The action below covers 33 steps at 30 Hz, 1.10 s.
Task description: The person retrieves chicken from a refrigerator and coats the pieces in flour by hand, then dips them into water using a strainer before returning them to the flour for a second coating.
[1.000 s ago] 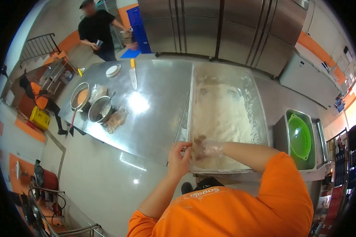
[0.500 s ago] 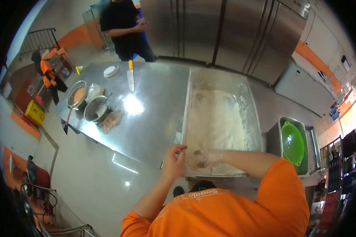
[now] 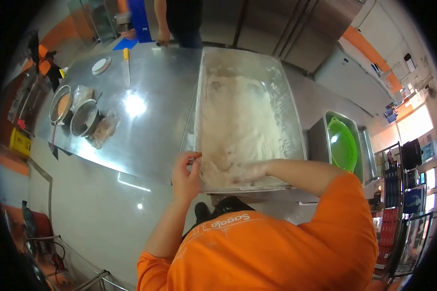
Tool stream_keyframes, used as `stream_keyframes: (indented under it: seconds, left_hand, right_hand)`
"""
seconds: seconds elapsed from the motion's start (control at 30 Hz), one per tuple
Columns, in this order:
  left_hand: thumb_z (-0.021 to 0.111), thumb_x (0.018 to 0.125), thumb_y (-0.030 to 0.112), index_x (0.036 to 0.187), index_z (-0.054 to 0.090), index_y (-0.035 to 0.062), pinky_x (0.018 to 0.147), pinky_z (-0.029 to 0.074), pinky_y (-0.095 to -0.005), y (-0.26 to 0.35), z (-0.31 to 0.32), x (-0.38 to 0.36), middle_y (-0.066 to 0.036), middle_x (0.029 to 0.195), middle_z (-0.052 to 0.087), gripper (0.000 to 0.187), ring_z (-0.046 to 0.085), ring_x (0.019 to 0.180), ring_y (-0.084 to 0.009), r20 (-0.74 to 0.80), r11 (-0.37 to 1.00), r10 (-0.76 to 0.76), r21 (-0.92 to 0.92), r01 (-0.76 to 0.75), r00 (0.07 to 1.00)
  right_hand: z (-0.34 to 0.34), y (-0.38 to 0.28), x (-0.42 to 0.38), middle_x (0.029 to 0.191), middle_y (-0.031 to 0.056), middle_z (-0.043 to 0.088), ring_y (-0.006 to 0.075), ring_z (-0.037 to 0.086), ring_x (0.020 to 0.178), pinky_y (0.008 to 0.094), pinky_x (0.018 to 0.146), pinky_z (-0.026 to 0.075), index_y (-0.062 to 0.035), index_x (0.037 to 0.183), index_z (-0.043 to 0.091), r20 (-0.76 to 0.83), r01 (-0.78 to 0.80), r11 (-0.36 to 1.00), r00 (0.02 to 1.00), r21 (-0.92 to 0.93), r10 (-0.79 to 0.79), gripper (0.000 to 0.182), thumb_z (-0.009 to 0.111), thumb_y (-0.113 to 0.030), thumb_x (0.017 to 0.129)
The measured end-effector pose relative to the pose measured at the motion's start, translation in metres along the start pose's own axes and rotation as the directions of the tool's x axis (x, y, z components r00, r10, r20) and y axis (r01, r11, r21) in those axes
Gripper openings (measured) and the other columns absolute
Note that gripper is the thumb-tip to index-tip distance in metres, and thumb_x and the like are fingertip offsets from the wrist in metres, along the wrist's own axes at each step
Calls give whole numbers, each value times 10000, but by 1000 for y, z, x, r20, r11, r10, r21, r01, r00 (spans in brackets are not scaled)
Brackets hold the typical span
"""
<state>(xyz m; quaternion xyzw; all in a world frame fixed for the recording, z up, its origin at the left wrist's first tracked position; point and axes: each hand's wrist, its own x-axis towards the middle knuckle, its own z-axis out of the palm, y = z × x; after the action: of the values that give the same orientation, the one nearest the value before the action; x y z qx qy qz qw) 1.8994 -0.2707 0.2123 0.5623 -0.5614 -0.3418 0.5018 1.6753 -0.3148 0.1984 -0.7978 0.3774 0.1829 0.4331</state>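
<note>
A deep metal tray (image 3: 290, 104) holds a broad bed of pale flour-like powder (image 3: 240, 116). My right hand (image 3: 251, 170), coated in powder, is low over the near end of this bed; motion smears its fingers. Small lumps lie in the powder just ahead of it. At the tray's left rim is my left hand (image 3: 186, 175), fingers curled and thumb up against them. A small brown bit shows at its fingertips, and I cannot tell what it is.
On the steel table (image 3: 155, 126) lie a yellow-handled knife (image 3: 126, 68), a white lid (image 3: 101, 66), a metal pot (image 3: 86, 119), a strainer (image 3: 60, 104) and plastic bags (image 3: 103, 130). A green basket (image 3: 342, 145) sits in a metal container at right. Another person (image 3: 183, 22) stands beyond the table.
My right hand has swept through the powder near the tray's front edge, covering the dark spot there. The left hand stays at the rim. My view has tilted; the other person's arm has lowered.
</note>
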Motion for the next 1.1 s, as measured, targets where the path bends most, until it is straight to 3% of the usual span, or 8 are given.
stream_keyframes:
  seconds: [0.1, 0.23, 0.33, 0.5, 0.6, 0.77, 0.97, 1.1]
  left_hand:
    - [528, 796, 52, 890, 581, 18, 645, 424, -265, -2, 0, -1, -89, 854, 547, 113, 529, 708, -177, 21, 1000, 5, -9, -5, 1000]
    - [524, 799, 41, 892, 581, 15, 649, 421, -261, 3, -3, -1, -87, 867, 546, 112, 527, 725, -176, 18, 1000, 2, 13, -3, 1000]
    - [517, 801, 33, 887, 580, 14, 648, 418, -252, -5, -1, -1, -90, 864, 545, 109, 523, 727, -173, 30, 999, -27, -25, 28, 999]
    - [512, 800, 30, 881, 580, 12, 655, 419, -254, 4, -3, 1, -92, 865, 545, 107, 522, 717, -171, 32, 1000, -16, -2, 16, 999]
    - [510, 799, 27, 883, 579, 11, 662, 420, -258, 1, -4, 1, -95, 867, 544, 110, 524, 717, -175, 28, 1000, 22, 19, -23, 999]
    - [506, 794, 19, 883, 574, 10, 675, 418, -260, 4, -3, 0, -97, 874, 545, 112, 527, 721, -186, 19, 1000, 29, -13, -28, 999]
    - [503, 789, 13, 878, 569, 7, 683, 414, -262, -4, -3, 1, -96, 879, 547, 111, 524, 723, -186, 21, 999, 45, -16, -45, 999]
    - [500, 789, 12, 875, 571, 6, 677, 415, -264, -2, -2, 1, -99, 876, 546, 112, 522, 719, -190, 18, 998, 26, -54, -25, 1000]
  right_hand:
    - [2, -34, 32, 1041, 141, 510, 215, 531, 861, 332, 759, 441, -29, 1201, 410, -28, -106, 756, 986, 646, 162, 479, 534, -285, 815]
    - [-24, -18, 57, 845, 150, 607, 229, 566, 714, 353, 673, 451, -19, 1011, 579, -340, 141, 988, 934, 69, -110, 325, 480, -279, 842]
    - [-59, -17, 47, 822, 156, 618, 250, 590, 769, 362, 681, 449, -20, 981, 592, -355, 18, 971, 932, 239, 71, 336, 477, -299, 833]
    - [-24, 8, 95, 854, 181, 614, 288, 595, 799, 377, 689, 447, -41, 1008, 588, -292, 151, 831, 891, -535, -349, 405, 519, -375, 789]
    - [17, -19, 86, 869, 190, 605, 284, 590, 808, 369, 706, 453, -41, 1030, 574, -531, 2, 951, 829, -309, -174, 463, 558, -405, 745]
    - [-4, -14, 49, 990, 216, 571, 268, 572, 853, 354, 753, 441, 37, 1143, 468, -19, 53, 999, 998, 9, -53, 548, 625, -212, 680]
    - [-56, -1, 17, 869, 213, 589, 267, 578, 808, 350, 730, 451, 35, 1067, 512, -257, -158, 982, 950, 104, 180, 459, 568, -322, 786]
    - [-55, 2, 5, 932, 219, 581, 239, 560, 878, 318, 779, 436, 33, 1161, 452, -301, 21, 975, 952, 222, 48, 549, 586, -342, 782]
